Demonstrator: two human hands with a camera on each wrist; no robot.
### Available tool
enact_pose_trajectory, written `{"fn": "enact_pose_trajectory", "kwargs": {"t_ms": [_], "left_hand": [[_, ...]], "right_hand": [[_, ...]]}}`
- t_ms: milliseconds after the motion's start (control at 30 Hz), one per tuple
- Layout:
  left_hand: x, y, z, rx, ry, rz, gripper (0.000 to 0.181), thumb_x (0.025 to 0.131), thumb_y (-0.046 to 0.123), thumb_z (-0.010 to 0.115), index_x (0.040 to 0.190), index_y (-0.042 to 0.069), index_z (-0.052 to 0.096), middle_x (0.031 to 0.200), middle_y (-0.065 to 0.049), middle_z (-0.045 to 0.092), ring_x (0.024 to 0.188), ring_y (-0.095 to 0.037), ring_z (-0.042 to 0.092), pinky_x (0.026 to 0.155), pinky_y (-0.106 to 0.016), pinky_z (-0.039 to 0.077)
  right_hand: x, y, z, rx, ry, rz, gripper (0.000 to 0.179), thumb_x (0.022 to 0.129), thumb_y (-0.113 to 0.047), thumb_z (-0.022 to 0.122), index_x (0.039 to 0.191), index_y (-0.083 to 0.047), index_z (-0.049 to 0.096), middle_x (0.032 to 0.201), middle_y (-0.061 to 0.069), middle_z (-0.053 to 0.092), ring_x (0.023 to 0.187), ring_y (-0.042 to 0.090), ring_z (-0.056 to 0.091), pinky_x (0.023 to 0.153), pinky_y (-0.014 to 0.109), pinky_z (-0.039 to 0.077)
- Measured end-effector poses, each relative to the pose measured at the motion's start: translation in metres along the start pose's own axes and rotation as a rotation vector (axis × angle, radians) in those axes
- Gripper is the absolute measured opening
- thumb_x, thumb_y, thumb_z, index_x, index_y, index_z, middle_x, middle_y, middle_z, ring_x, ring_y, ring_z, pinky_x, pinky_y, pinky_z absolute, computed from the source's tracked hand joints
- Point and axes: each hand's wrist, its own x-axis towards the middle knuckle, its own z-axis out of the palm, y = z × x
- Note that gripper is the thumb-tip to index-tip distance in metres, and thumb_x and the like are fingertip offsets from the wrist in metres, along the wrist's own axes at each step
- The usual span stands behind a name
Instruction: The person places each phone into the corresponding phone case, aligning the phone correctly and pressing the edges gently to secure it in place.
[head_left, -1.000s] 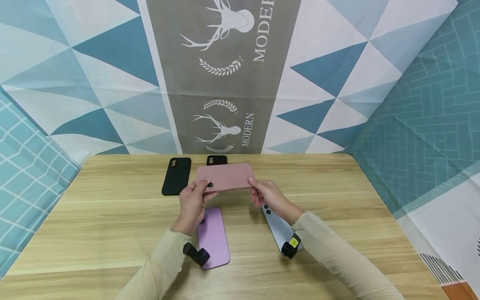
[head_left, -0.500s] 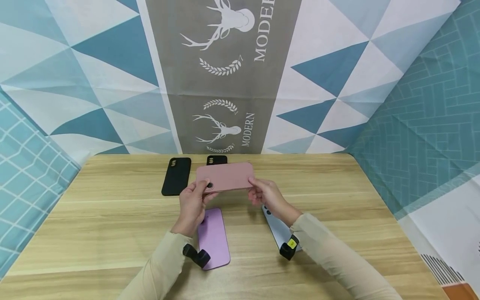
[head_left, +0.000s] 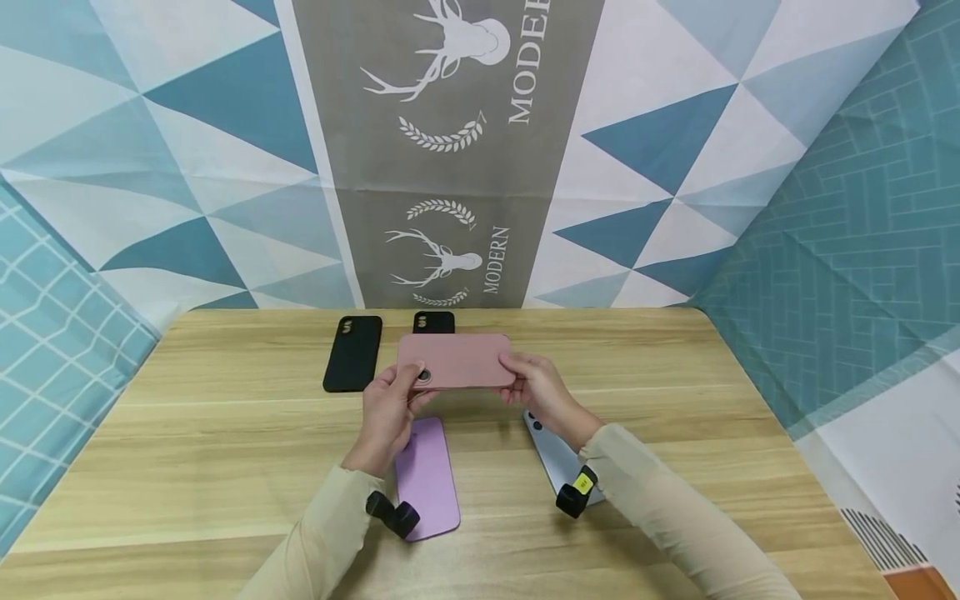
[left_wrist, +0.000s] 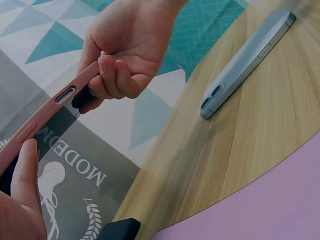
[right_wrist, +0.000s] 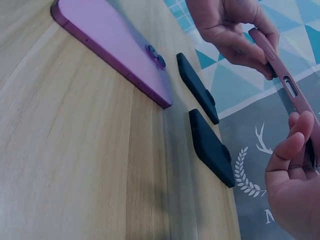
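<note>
A phone in a pink case (head_left: 468, 360) is held lengthwise above the table, its back and camera opening toward the head camera. My left hand (head_left: 384, 421) grips the camera end, thumb beside the lens. At the opposite end, my right hand (head_left: 551, 402) pinches the case between thumb and curled fingers. The left wrist view shows the pink case's edge (left_wrist: 47, 111) with a slot over a silvery button, and a dark surface beneath. Below my left hand lies a lilac phone (head_left: 431, 487); a light blue phone (head_left: 553, 457) lies under my right wrist, partly hidden.
Two black phone cases lie toward the far edge of the wooden table (head_left: 225, 433): one on the left (head_left: 352, 354), the other (head_left: 435, 320) partly hidden behind the held phone. A patterned cloth backdrop (head_left: 442, 167) rises behind the table.
Both hands have lowered the pink-cased phone slightly toward me and shifted it a little right. My right fingers have moved closer in against its end. The things on the table stay put.
</note>
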Motion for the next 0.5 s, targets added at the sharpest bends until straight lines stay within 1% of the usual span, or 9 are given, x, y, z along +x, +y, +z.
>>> {"fn": "enact_pose_trajectory", "kwargs": {"t_ms": [100, 200, 367, 433, 500], "left_hand": [[-0.0005, 0.0, 0.0002, -0.006, 0.004, -0.017, 0.005, 0.092, 0.005, 0.054, 0.096, 0.002, 0.054, 0.073, 0.002, 0.066, 0.068, -0.009, 0.069, 0.067, -0.022, 0.058], [-0.0015, 0.0001, 0.0001, -0.01, -0.004, -0.018, 0.007, 0.092, 0.007, 0.054, 0.097, 0.003, 0.054, 0.074, 0.002, 0.066, 0.068, -0.009, 0.068, 0.067, -0.021, 0.058], [-0.0031, -0.0012, 0.0009, -0.031, -0.047, 0.0, 0.008, 0.093, 0.01, 0.056, 0.099, 0.005, 0.054, 0.076, 0.003, 0.068, 0.069, -0.007, 0.068, 0.066, -0.02, 0.057], [-0.0038, -0.0023, 0.0028, -0.047, -0.069, 0.002, 0.009, 0.092, 0.01, 0.057, 0.1, 0.006, 0.054, 0.078, 0.003, 0.069, 0.072, -0.007, 0.069, 0.068, -0.021, 0.058], [-0.0048, -0.0039, 0.0053, -0.055, -0.1, -0.009, 0.013, 0.092, 0.009, 0.058, 0.103, 0.005, 0.054, 0.08, 0.002, 0.069, 0.075, -0.009, 0.069, 0.073, -0.023, 0.058]], "right_hand": [[0.0006, -0.0002, 0.0016, 0.015, 0.018, 0.005, 0.023, 0.098, -0.015, 0.044, 0.08, -0.01, 0.059, 0.059, -0.004, 0.062, 0.05, 0.006, 0.052, 0.05, 0.017, 0.042], [0.0011, -0.0007, 0.0028, 0.027, 0.033, 0.003, 0.025, 0.098, -0.015, 0.044, 0.078, -0.011, 0.06, 0.058, -0.003, 0.062, 0.049, 0.007, 0.051, 0.05, 0.017, 0.042], [0.0017, -0.0013, 0.0048, 0.055, 0.046, 0.006, 0.027, 0.098, -0.015, 0.043, 0.076, -0.012, 0.059, 0.057, -0.004, 0.062, 0.048, 0.007, 0.051, 0.048, 0.018, 0.041], [0.0021, -0.0017, 0.0059, 0.077, 0.055, 0.008, 0.028, 0.098, -0.015, 0.044, 0.075, -0.012, 0.06, 0.057, -0.004, 0.063, 0.048, 0.007, 0.052, 0.048, 0.018, 0.04], [0.0025, -0.0018, 0.0073, 0.094, 0.066, 0.008, 0.028, 0.098, -0.015, 0.044, 0.075, -0.012, 0.06, 0.057, -0.004, 0.062, 0.048, 0.007, 0.052, 0.048, 0.018, 0.04]]}}
